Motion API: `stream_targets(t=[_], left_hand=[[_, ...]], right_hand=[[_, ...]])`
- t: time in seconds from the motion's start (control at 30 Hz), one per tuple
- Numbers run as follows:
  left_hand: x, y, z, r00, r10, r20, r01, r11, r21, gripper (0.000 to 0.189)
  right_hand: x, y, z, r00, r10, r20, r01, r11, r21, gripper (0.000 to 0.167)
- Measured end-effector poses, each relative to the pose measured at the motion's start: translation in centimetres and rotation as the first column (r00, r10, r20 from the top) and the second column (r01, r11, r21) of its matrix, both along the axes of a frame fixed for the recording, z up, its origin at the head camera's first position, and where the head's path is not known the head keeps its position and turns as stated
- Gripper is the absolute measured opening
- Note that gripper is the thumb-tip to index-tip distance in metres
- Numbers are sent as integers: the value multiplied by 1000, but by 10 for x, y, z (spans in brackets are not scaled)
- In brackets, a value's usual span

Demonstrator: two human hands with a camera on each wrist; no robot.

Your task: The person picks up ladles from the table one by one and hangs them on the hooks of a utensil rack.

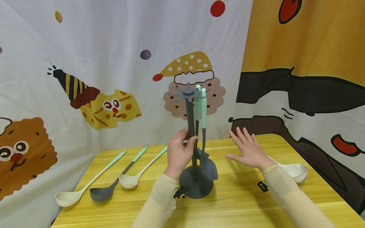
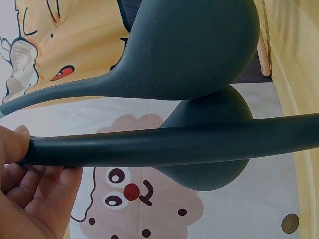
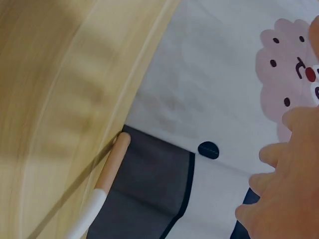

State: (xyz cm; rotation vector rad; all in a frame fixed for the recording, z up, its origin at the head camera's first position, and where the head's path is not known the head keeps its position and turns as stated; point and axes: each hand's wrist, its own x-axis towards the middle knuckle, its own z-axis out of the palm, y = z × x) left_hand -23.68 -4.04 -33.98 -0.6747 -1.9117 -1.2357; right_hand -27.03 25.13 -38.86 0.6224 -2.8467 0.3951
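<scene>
My left hand [image 1: 179, 153] grips the post of a dark grey utensil stand [image 1: 196, 190], thumb and fingers around it. Hook arms spread from the stand's top. Two dark grey ladles with mint handles hang on its right side: the nearer ladle [image 1: 209, 169], and another ladle [image 1: 197, 109] partly hidden behind it. In the left wrist view, the dark post [image 2: 114, 147] crosses in front of one ladle bowl [image 2: 207, 177]. Over the table to the right, my right hand [image 1: 247, 151] is held with fingers spread, holding nothing. A white ladle [image 1: 297, 172] lies partly hidden behind the right forearm.
On the table's left lie a cream ladle [image 1: 68, 199], a dark grey ladle [image 1: 101, 193] and another cream ladle [image 1: 129, 181], all mint-handled. The wooden table [image 1: 228, 209] meets a printed curtain [image 1: 119, 38] at the back. A handle [image 3: 114, 162] shows in the right wrist view.
</scene>
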Motion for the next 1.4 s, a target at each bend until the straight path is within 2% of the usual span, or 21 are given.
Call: stream_targets(t=[0.2, 0.87, 1.2, 1.4], left_hand=[[0, 0, 0, 1000, 6, -5, -6, 1000, -3, 22], [1, 1, 1, 1000, 14, 6, -14, 1000, -12, 21], [0, 1, 1, 1000, 11, -14, -11, 1000, -13, 22], [0, 0, 1, 1000, 9, 8, -9, 1000, -8, 21]], right_hand=[[-5, 9, -5, 999, -47, 0, 47, 999, 7, 99], [-20, 40, -23, 983, -159, 88, 157, 987, 28, 104], [-24, 56, -33, 965, -212, 154, 210, 977, 24, 110], [-27, 67, -39, 955, -232, 187, 235, 972, 6, 110]])
